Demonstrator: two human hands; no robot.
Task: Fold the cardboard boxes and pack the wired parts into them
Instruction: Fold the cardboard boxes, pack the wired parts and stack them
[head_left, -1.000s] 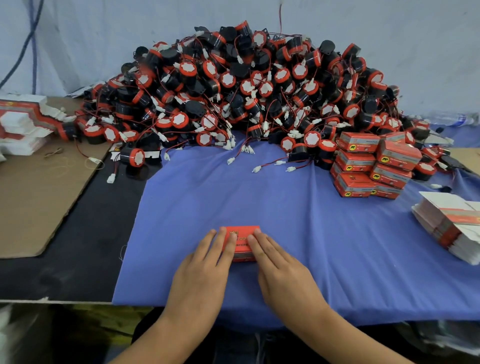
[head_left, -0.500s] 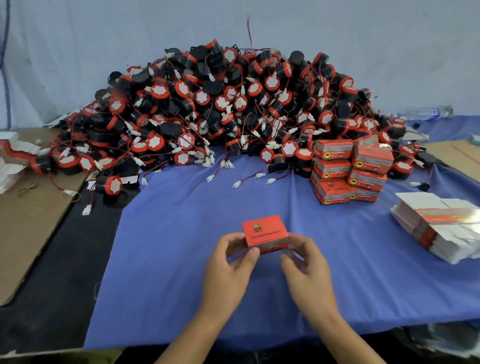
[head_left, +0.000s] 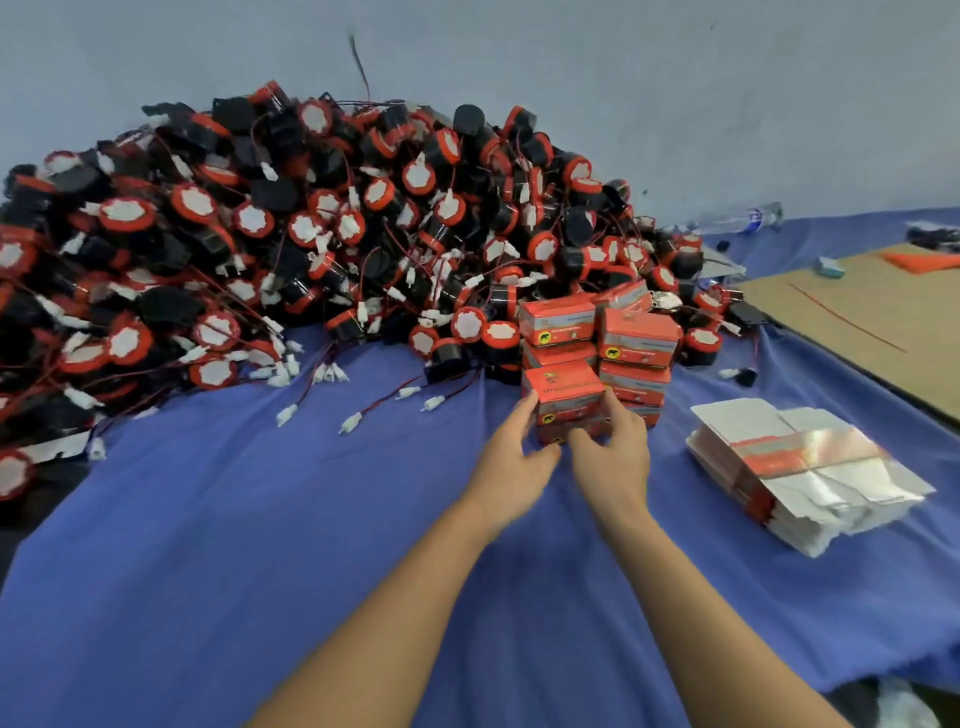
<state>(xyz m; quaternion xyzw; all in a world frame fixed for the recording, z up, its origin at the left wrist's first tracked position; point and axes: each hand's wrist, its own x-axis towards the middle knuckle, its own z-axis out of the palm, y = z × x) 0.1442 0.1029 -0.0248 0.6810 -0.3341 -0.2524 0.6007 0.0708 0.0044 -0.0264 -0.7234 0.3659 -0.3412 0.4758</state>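
The blue cloth-covered counter (head_left: 260, 519) carries, beyond both hands, a great heap of round black-and-red wired parts (head_left: 311, 234), with loose white plugs lying toward the fingers. The step in hand looks to be setting a finished box onto the stack. To do it well, lower it square onto the box beneath, edges flush with its neighbours. Then release both sides together so the column does not tip toward the heap.

Right of the right hand lies a pile of flat white-and-red cardboard blanks (head_left: 810, 467), unfolded and holding nothing. Just ahead of the fingertips stands the stack of closed red cardboard boxes (head_left: 639, 338); all are shut, so their contents cannot be seen. The small closed red cardboard box (head_left: 563, 395) is at the stack's near-left corner and seems to rest on another box, its contents likewise hidden. The left hand (head_left: 514, 457) grips its left side and the right hand (head_left: 613, 457) its right side, the two hands close together with thumbs curled in at the front.
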